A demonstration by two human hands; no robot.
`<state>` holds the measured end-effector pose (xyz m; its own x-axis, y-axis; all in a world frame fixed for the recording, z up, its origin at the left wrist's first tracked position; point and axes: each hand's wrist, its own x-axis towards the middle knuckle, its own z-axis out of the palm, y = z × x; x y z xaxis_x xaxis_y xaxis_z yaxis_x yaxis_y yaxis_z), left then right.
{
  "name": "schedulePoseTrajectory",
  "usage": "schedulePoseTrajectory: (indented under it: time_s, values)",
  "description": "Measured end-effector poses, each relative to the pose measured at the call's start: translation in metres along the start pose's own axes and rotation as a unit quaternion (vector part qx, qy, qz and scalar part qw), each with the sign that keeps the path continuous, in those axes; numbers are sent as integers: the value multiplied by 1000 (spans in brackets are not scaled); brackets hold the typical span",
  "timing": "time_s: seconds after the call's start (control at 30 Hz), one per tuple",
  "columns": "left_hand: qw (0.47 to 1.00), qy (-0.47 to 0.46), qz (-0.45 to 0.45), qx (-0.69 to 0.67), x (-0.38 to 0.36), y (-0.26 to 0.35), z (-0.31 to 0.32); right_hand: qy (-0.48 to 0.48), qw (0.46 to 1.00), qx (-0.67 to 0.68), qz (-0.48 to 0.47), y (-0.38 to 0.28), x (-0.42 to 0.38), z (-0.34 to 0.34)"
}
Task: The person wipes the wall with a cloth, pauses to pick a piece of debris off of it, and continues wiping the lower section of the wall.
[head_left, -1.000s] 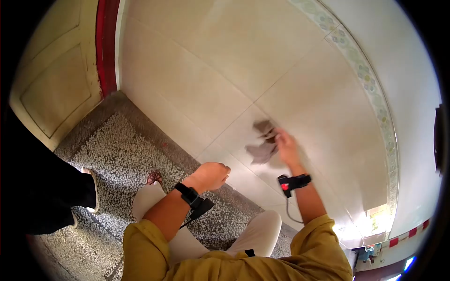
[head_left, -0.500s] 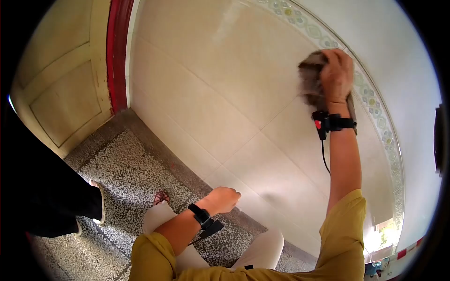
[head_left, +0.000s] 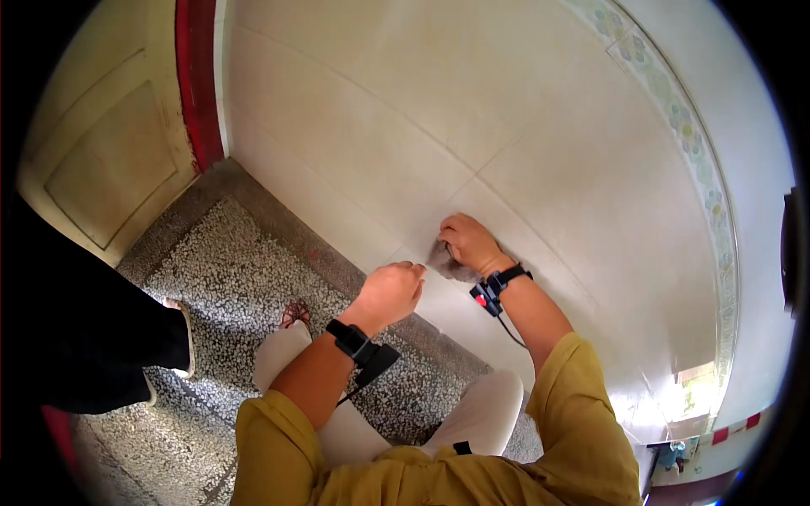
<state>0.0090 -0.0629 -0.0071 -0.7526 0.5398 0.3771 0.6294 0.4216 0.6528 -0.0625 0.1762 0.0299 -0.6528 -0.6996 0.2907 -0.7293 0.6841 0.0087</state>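
Observation:
A crumpled grey-brown cloth (head_left: 450, 263) lies against the cream tiled wall (head_left: 371, 143), low down near the floor. My right hand (head_left: 469, 243) presses on it with curled fingers, and part of the cloth shows past the wrist. To its left, my left hand (head_left: 390, 293) hangs in front of the lower wall with its fingers folded inward; nothing shows in it. The two hands are close but apart. Each wrist wears a black strap with a small device and a cable.
A cream door (head_left: 110, 160) with a red frame (head_left: 197, 84) stands at the upper left. Another person's dark-trousered legs (head_left: 110, 337) are at the left on the speckled floor (head_left: 224, 270). A patterned tile border (head_left: 688, 135) curves along the right.
My right hand has brought the cloth down and left from beside the patterned border to the lower wall. My left hand has risen slightly, and the view has shifted.

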Motion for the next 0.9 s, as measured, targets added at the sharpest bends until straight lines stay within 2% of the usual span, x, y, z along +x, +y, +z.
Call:
schedulePoseTrajectory:
  time_s: [0.1,0.13,0.17,0.23,0.3,0.4,0.43,0.53,0.67,0.7,0.77,0.83,0.9]
  values:
    - [997,-46,-46,-36,-5,2,2,99,975,58,188,-30,-49,-9]
    - [996,-21,-48,-67,-6,3,6,129,959,68,244,-36,-59,-16]
    - [994,1,-52,-98,-6,4,12,157,937,76,303,-44,-71,-23]
    - [989,20,-35,-143,-1,-2,33,193,848,217,444,-65,-86,-40]
    - [974,-14,-101,-200,5,14,29,277,736,410,462,-90,-87,-62]
    - [964,11,-113,-242,14,26,49,373,661,518,394,-113,-89,-85]
    - [966,52,-102,-233,13,34,54,362,624,572,390,-121,-87,-97]
    - [935,-125,-118,-311,24,32,61,364,580,603,409,-137,-82,-121]
    - [806,-117,-110,-570,32,50,71,348,504,655,442,-131,-96,-131]
    - [767,-146,-124,-612,32,65,47,338,496,649,467,-128,-98,-133]
    - [779,-166,-78,-599,28,79,34,316,472,641,516,-124,-103,-135]
    - [782,-187,-41,-593,25,82,41,278,440,676,522,-125,-111,-131]
    - [799,-243,-87,-543,24,72,52,249,412,703,524,-126,-122,-119]
